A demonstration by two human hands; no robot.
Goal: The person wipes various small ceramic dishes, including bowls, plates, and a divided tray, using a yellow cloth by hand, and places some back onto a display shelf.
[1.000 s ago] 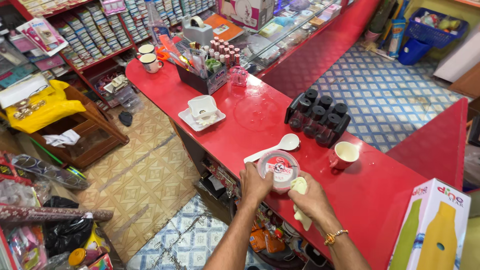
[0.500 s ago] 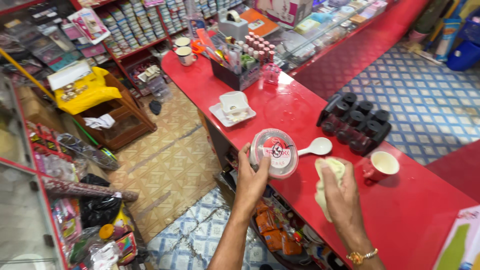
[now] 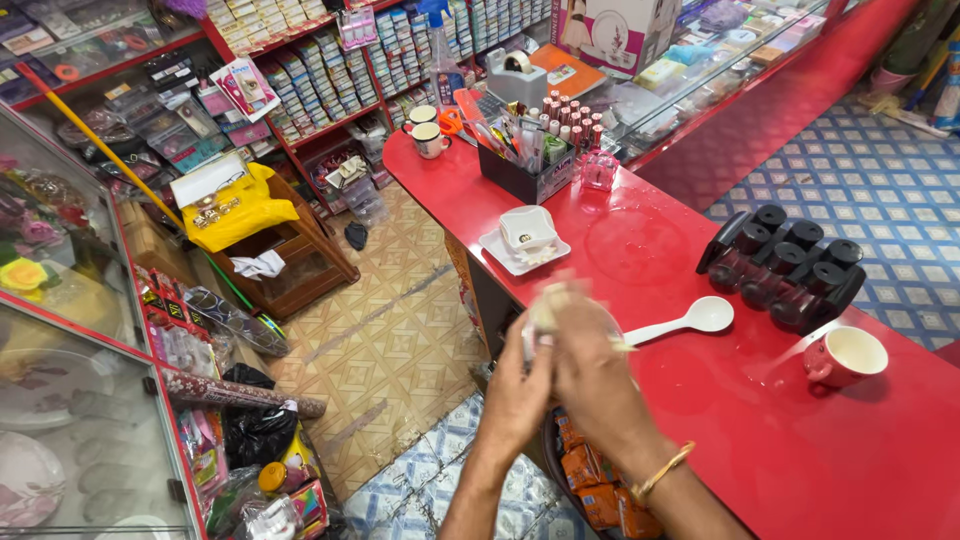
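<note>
My two hands meet over the near left edge of the red counter (image 3: 700, 440). My left hand (image 3: 512, 395) grips a small round clear container (image 3: 527, 343), of which only a sliver of rim shows between the hands. Pressed against the container's top is my right hand (image 3: 592, 372), which has a gold bangle at the wrist. It holds a pale yellow cloth (image 3: 549, 298), blurred by motion. Most of the container is hidden behind the cloth and my fingers.
On the counter lie a white spoon (image 3: 692, 319), a red cup (image 3: 846, 356), a black rack of jars (image 3: 786, 265), a white dish on a saucer (image 3: 525, 237) and a black pen organiser (image 3: 525, 168). Glass cabinets (image 3: 70, 400) stand left; a patterned floor (image 3: 390, 350) lies below.
The container and both hands have drawn together. The right hand has brought the cloth over the container, covering its lid. The view has shifted slightly toward the counter.
</note>
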